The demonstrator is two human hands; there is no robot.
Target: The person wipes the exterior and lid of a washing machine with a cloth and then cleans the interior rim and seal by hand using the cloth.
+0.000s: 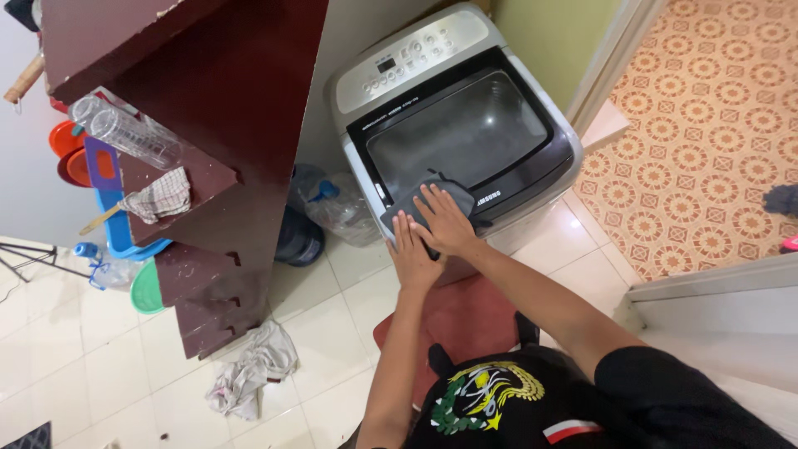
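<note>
At frame centre, both hands, left hand [413, 249] and right hand [445, 222], press flat with fingers spread on a dark cloth [428, 202] atop the washing machine [453, 108]; white tiled floor [75, 349] lower left.

I am watching both hands pressing flat on a dark grey cloth [426, 202] lying on the front edge of the washing machine [455, 108], the left hand [412, 252] just beside the right hand [445, 223]. Left of the washing machine, a large clear water bottle [332, 208] is sitting on the floor against a dark red shelf unit [224, 150]. Further left, below that unit, a crumpled rag [253, 370] is lying on the white tiles.
</note>
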